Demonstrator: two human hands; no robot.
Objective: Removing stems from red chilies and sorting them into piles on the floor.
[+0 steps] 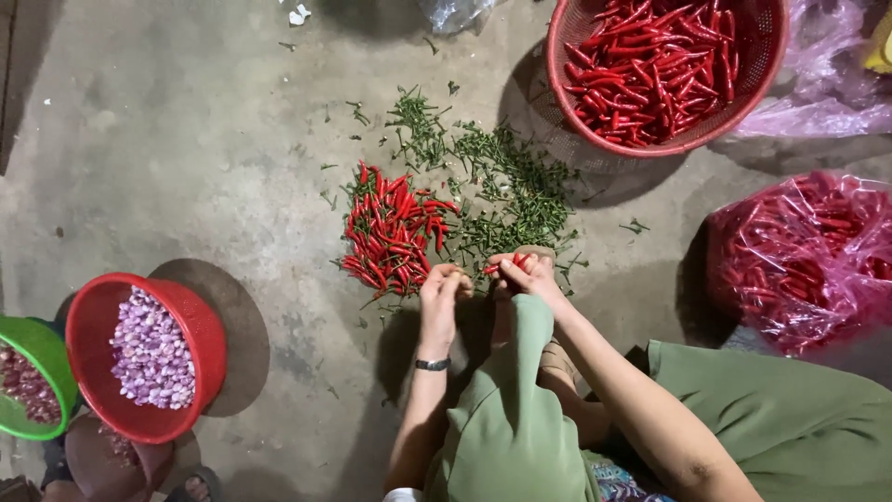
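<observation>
From the head camera, looking straight down: both hands meet just below the loose pile of small red chillies with green stems (pixel 390 232) on the bare grey concrete floor (pixel 186 139). The right hand (pixel 528 276) pinches one red chilli (pixel 492 269) between its fingertips; the left hand (pixel 444 286), wristwatch on, closes on that chilli's other end. It looks like a stem is being plucked off. Right of the pile lies a scatter of pulled green stems (pixel 511 186); up and right of it, a red plastic mesh basket of stemless chillies (pixel 664 70). Far left of the pile, a red plastic bowl of peeled purple shallots (pixel 149 358). The next move calls for a firm twist, then dropping stem and chilli apart.
</observation>
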